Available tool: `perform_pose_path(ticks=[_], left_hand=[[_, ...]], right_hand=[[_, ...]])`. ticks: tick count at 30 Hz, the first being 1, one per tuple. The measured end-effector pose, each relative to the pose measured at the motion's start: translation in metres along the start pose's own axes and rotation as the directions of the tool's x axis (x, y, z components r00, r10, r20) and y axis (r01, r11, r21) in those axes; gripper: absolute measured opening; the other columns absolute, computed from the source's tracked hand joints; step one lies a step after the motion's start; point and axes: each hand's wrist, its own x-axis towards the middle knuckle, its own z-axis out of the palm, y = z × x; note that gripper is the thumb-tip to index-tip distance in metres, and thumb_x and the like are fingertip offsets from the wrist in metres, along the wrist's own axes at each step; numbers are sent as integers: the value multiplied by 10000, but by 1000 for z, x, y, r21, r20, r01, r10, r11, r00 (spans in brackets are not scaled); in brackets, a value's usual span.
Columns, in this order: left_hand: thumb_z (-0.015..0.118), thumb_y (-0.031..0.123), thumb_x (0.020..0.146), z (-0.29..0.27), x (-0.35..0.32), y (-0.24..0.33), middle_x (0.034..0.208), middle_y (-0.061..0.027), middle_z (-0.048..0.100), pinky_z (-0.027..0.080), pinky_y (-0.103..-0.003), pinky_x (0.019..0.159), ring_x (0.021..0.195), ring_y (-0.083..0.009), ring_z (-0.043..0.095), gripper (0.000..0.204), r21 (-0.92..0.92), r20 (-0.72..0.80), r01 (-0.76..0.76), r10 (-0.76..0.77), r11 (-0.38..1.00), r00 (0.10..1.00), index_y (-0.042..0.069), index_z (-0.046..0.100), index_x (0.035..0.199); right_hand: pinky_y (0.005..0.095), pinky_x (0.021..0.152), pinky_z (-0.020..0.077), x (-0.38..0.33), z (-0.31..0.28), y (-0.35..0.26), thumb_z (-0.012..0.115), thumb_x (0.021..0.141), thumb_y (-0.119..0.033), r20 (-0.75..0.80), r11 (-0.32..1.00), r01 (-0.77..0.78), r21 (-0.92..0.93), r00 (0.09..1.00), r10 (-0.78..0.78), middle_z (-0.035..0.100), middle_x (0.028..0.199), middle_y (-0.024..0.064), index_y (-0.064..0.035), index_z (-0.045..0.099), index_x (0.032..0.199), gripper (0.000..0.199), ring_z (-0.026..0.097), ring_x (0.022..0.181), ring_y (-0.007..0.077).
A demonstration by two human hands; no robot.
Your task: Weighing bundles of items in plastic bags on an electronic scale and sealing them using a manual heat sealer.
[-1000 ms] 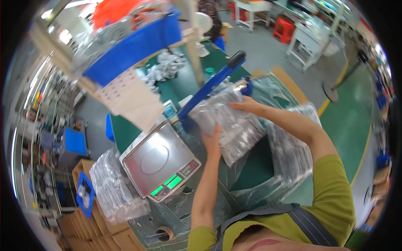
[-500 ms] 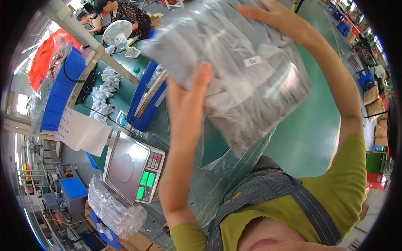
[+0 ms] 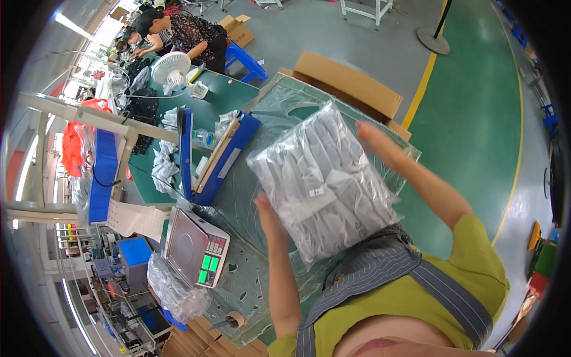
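Observation:
I hold a clear plastic bag packed with grey folded items [image 3: 324,181] between both hands, in front of my chest. My left hand [image 3: 266,215] presses its lower left side. My right hand [image 3: 376,141] grips its upper right edge. Under the bag lies a large clear plastic sack [image 3: 279,119] spread over the green table and a cardboard box [image 3: 348,80]. A digital scale [image 3: 195,245] with green digits stands to the left of my left arm.
A blue heat sealer [image 3: 205,157] stands open behind the scale. More filled plastic bags [image 3: 172,288] lie below the scale. A person [image 3: 184,33] works at the far end of the green table [image 3: 223,95] beside a white fan [image 3: 171,68]. A tape roll [image 3: 235,320] sits near the table's front.
The bag has come down from high overhead to chest height above the plastic sack. My view has tilted, so the scale and sealer now sit lower left.

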Motion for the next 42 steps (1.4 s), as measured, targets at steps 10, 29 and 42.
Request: perform_pose_path(ticks=[10,29,42], left_hand=[[302,375,964,16,10,-62,1276,-133,452,285,-325,1005,1188,-236,400,522,105,162,-31,14,994,987,-25,374,1292],[305,391,957,112,147,-117,1298,-129,442,279,-333,1008,1201,-248,392,529,162,133,-247,227,955,965,-11,378,1293],[490,269,891,-121,-20,134,1008,-90,613,422,-309,856,932,-183,571,311,700,61,-396,503,595,862,35,592,1068]], right_hand=[[294,979,349,18,25,58,450,939,-282,43,936,-94,340,996,84,427,1300,105,-60,338,1347,478,422,1178,194],[306,912,418,145,-22,-50,509,903,-186,262,898,-280,339,945,196,519,1200,78,-19,418,1275,418,518,1053,167],[338,958,371,195,-168,-94,452,929,-216,-5,980,148,132,989,-149,536,1193,83,-17,471,1232,364,498,1097,179]])
